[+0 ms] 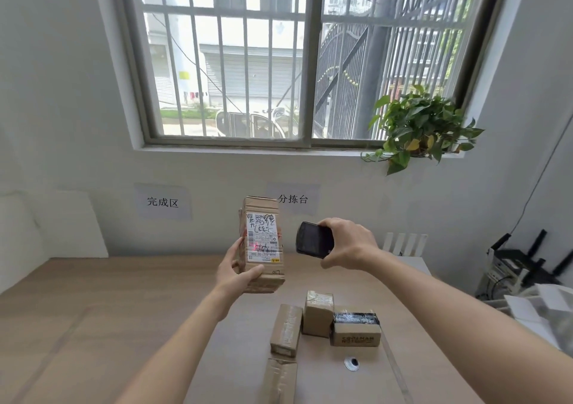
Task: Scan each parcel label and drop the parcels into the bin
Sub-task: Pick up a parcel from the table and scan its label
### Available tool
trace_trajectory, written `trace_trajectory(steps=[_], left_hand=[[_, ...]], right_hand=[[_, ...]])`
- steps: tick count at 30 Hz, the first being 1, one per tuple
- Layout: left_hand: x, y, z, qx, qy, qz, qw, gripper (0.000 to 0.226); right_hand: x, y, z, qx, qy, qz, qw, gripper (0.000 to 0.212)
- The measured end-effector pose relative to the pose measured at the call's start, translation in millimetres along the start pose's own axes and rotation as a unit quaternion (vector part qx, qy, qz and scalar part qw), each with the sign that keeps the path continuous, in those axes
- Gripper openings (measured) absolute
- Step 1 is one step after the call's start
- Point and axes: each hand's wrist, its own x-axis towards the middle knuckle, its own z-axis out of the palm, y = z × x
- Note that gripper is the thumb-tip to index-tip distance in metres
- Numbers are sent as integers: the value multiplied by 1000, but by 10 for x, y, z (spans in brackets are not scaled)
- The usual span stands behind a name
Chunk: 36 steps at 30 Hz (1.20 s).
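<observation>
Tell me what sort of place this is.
Probably a small parcel sorting room: taped parcels lie on the table, the right hand aims a scanner at a label, and wall signs mark zones.

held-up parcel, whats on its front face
A white shipping label with black scribbles and a red scanner glow covers most of the parcel. The left hand thumb hides the label's lower edge.

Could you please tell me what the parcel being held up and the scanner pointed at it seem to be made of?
The parcel looks like brown corrugated cardboard, matte and creased, with glossy clear tape and a white paper label. The scanner appears to be black plastic with a glossy face that reflects light; the exact material is uncertain.
</observation>
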Motion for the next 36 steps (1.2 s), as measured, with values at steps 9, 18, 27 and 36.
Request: trace_trajectory(steps=[9,18,27,36], left_hand=[[-566,101,-233,10,33,19,999,81],[-1659,189,-249,7,85,30,996,77],[-3083,140,-673,-17,174,23,984,61],[-4583,53,-1897,-14,325,8,945,58]], right_hand=[[-425,-209,-165,27,15,-27,999,79],[-1221,-334,-275,67,-2,-91,994,76],[-2010,-1046,140,219,-112,-153,957,85],[-2800,-2793,614,270,-244,-318,875,55]])
